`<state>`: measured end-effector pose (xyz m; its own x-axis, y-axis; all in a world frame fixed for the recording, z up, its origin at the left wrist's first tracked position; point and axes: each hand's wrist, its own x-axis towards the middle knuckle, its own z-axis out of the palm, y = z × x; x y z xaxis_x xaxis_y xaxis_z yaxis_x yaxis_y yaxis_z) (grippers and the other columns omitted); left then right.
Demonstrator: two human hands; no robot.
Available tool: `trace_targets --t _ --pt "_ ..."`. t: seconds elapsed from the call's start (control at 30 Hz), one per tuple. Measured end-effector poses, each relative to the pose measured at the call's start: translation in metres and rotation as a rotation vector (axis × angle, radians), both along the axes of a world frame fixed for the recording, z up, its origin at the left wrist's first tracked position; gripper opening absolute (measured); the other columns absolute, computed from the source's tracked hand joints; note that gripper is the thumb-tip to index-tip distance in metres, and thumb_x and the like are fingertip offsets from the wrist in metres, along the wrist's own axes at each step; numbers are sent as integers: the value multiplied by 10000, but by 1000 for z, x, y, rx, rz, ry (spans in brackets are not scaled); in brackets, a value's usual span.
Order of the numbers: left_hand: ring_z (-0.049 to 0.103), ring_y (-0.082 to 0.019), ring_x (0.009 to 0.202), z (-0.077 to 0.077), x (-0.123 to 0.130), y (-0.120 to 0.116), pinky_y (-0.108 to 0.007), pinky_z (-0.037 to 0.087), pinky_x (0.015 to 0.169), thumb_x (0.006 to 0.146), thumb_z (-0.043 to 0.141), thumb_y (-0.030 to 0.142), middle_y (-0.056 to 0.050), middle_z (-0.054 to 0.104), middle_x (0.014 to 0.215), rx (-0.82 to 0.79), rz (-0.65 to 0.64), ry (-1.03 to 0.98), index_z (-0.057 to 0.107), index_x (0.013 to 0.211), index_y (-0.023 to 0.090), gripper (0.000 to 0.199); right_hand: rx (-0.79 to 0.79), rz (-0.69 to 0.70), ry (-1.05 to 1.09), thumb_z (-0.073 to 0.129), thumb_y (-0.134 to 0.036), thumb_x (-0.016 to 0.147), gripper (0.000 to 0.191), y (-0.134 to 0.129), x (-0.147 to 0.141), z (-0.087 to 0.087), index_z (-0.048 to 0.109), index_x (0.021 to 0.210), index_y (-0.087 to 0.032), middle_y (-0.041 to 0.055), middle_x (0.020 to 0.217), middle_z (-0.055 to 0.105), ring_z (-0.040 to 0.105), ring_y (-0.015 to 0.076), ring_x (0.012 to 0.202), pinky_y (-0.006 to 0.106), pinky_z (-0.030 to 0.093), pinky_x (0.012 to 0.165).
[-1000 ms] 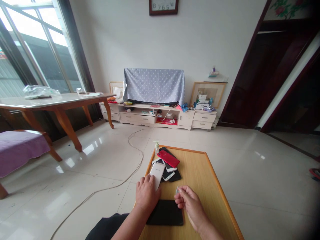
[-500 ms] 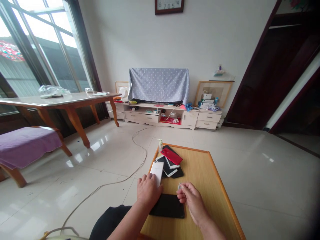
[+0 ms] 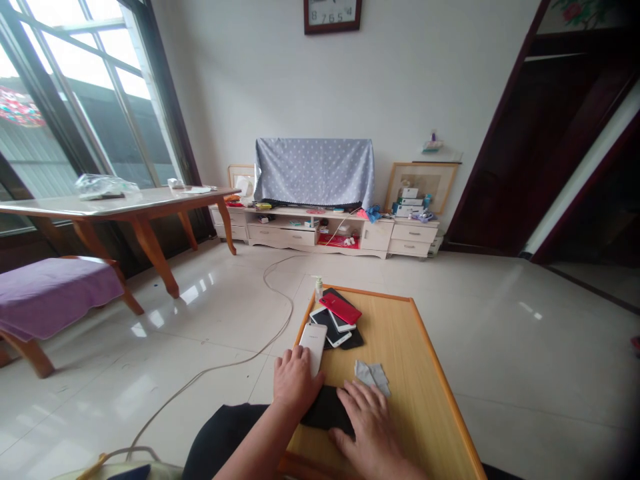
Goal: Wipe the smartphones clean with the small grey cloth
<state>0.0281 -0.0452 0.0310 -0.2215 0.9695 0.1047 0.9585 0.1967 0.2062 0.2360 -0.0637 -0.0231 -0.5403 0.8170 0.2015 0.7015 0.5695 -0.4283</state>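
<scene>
Right hand [image 3: 365,423] off gray scrap [image 3: 371,377], fingers spread on black pad [image 3: 325,408]; left fingers [image 3: 293,363] over white phone [image 3: 313,340].

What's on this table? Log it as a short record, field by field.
Left hand: on white phone
Right hand: flat on black pad
Nearby: grey cloth, just beyond right hand
Pile: phone pile, red phone on top
Far edge: pump bottle
Surface: wooden table

The head-worn camera looks forward and down across a wooden table [image 3: 410,400].
</scene>
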Motion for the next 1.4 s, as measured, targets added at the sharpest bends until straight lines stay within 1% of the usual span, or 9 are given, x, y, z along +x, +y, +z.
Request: trace_targets --t 0.13,0.23,0.4,0.63,0.77,0.87,1.03,1.2,1.4 --pt "495 -307 1173 7 1 -9 -418 323 965 792 617 515 -112 589 1255 -40 -10 -14 624 1114 228 432 18 -19 2 679 -486 811 604 -12 19 -2 571 1385 -330 49 1462 540 444 363 1358 516 220 1168" --pt "488 -307 1193 11 5 -15 -416 327 977 792 612 508 -108 581 1285 -59 1 -10 617 1141 233 445 29 -30 8 669 -497 823 592 -19 31 -3 570 1385 -342 44 1463 539 442 357 1364 517 214 1171" --pt "525 -306 1134 13 13 -22 -411 359 934 836 538 413 -132 620 1223 -87 84 23 632 1071 195 334 82 -137 12 640 -492 846 564 -28 39 -6 581 1377 -311 70 1450 549 454 347 1352 507 245 1156" --pt "529 -318 1111 2 14 -46 -424 359 908 861 515 505 -138 645 1154 -37 12 63 635 1043 192 381 81 -161 16 628 -511 848 556 -34 40 1 596 1358 -293 80 1438 557 465 341 1327 501 267 1139" --pt "500 -315 1176 -5 14 -52 -424 344 959 876 504 521 -138 605 1272 -7 -42 67 624 1124 199 423 91 -171 21 627 -515 847 547 -38 42 3 607 1342 -283 89 1425 566 465 338 1325 495 266 1138" --pt "464 -323 1250 -5 15 -51 -432 329 1009 877 502 525 -141 551 1379 3 -45 64 569 1270 201 514 99 -172 13 625 -518 849 548 -42 43 5 610 1338 -270 96 1417 573 467 335 1324 491 276 1134" --pt "406 -340 1325 -4 14 -55 -443 308 1057 838 522 600 -133 440 1512 27 -20 46 434 1437 204 723 119 -170 -16 600 -551 862 558 -48 44 6 611 1332 -250 103 1419 568 474 332 1315 498 294 1129" --pt "370 -340 1358 -14 2 -79 -458 280 1073 805 492 701 -141 433 1516 76 77 4 334 1491 204 861 147 -175 -31 592 -537 865 555 -51 44 3 605 1336 -243 108 1411 570 490 328 1297 492 318 1113" --pt "403 -322 1318 -17 -8 -92 -454 304 1031 839 495 605 -136 478 1474 46 128 -13 379 1450 206 738 154 -214 -46 588 -544 866 558 -54 40 2 613 1323 -224 112 1384 587 503 335 1264 475 331 1081"
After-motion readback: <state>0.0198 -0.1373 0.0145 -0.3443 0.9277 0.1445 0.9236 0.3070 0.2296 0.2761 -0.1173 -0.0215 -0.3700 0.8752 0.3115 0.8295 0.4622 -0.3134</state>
